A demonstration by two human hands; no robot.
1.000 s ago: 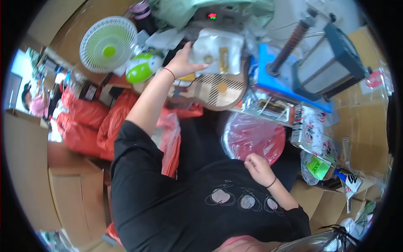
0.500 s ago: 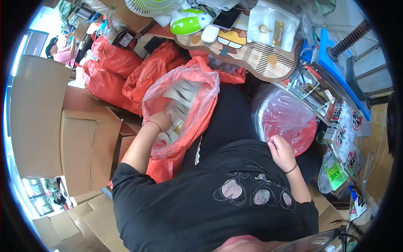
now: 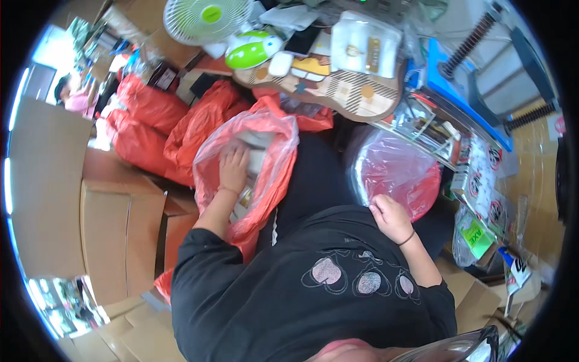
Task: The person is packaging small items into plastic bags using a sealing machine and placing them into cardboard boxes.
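My left hand [image 3: 233, 167] reaches into a red plastic bag [image 3: 283, 175] with a clear inner liner. Its fingers are stretched out and slightly apart, resting on white flat packets [image 3: 256, 142] inside. Their tips blur against the packets. At the rim of a round tub [image 3: 401, 172] lined with clear and red plastic, my right hand [image 3: 392, 217] is closed, thumb against the curled forefinger. Whatever it may hold is hidden. The open bag leans against my left leg, and the tub stands by my right leg.
Several tied red bags [image 3: 148, 111] lie beyond the open one. Cardboard boxes [image 3: 108, 235] stack up at left. A table with a patterned mat [image 3: 344, 96] holds a white pouch [image 3: 365, 45] and a green fan [image 3: 208, 18]. A blue-framed press [image 3: 461, 90] stands at right.
My left hand has moved farther into the bag, toward its far side, and its fingers have straightened. My right hand keeps its pose. The whole view has shifted slightly.
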